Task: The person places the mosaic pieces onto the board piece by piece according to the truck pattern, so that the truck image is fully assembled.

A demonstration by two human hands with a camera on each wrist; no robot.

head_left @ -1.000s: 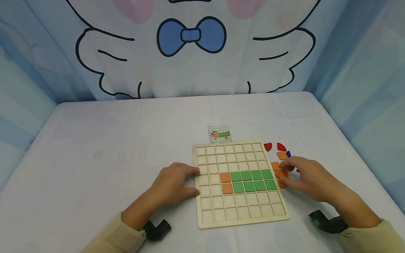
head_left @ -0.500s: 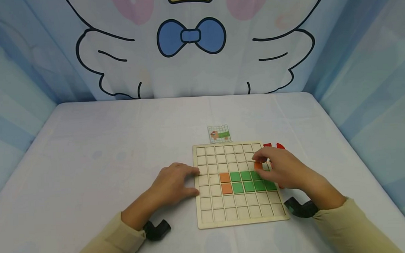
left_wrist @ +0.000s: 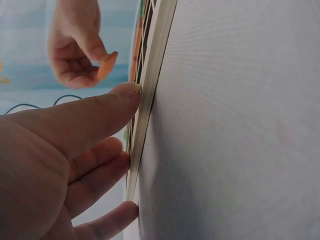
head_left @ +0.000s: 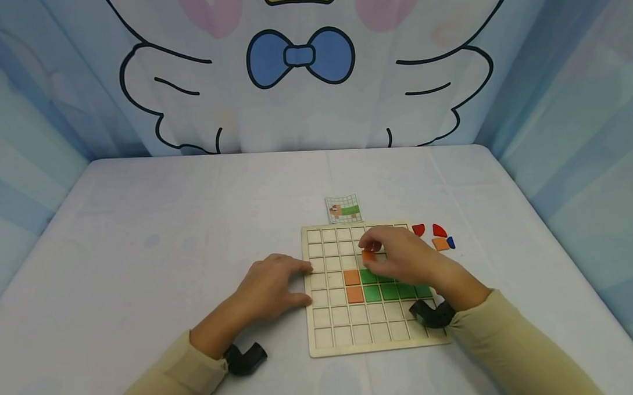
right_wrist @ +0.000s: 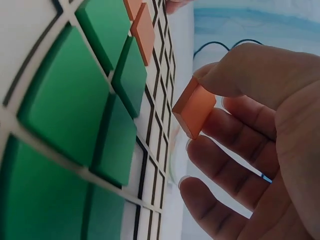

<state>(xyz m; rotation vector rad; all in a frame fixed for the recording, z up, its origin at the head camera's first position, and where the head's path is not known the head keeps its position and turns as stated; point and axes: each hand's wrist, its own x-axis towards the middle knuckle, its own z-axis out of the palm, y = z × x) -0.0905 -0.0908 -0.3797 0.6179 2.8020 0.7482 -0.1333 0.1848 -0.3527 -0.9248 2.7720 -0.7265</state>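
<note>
- Grid board (head_left: 360, 334): pale matt wood, layered at the edge
- Orange tile (right_wrist: 200, 111): smooth, low sheen
- Green tiles (right_wrist: 65, 100): smooth, satin-looking
- Pattern card (head_left: 343, 209): thin, printed, paper-like
- Tablecloth (head_left: 192, 225): finely textured matt cloth
- Backdrop (head_left: 303, 116): printed cloth
- Sleeves (head_left: 176, 377): matt cloth
- Wrist cameras (head_left: 245, 360): black, plastic-looking

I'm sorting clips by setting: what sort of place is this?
Likely a curtained booth set up for tabletop play, judging by the cartoon backdrop behind the pale table and the grid board bearing green tiles.
</note>
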